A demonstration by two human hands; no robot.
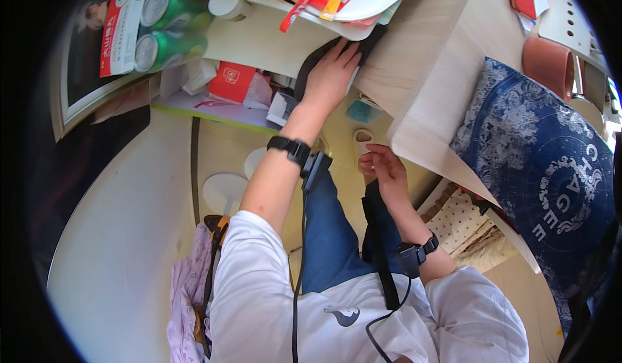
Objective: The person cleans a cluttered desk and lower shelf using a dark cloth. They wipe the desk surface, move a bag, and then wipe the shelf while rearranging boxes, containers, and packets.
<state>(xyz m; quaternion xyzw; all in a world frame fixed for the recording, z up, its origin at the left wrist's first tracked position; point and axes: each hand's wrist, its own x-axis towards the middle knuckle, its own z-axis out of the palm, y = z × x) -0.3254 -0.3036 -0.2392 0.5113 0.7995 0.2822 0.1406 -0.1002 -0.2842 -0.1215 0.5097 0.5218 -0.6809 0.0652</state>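
My left hand (332, 73) lies over a black, cloth-like item (311, 62) just below the white tray (360, 31). Its fingers stretch flat across the black surface; the thumb is hidden, so a grip cannot be made out. A pale edge shows beside the palm. Lower and to the right, my right hand (388, 172) hangs in the air near the rounded corner of the wood-grain table (413, 120). Its fingers are loosely bent and apart, and no held object shows. Black straps with small devices circle both wrists.
Green drink cans (158, 27) and a lidded white cup (228, 4) stand at upper left. Below, a shelf (228, 112) holds a red packet (232, 82) and small boxes. A dark blue printed bag (529, 154) is on the right. Cables run down from both wrists.
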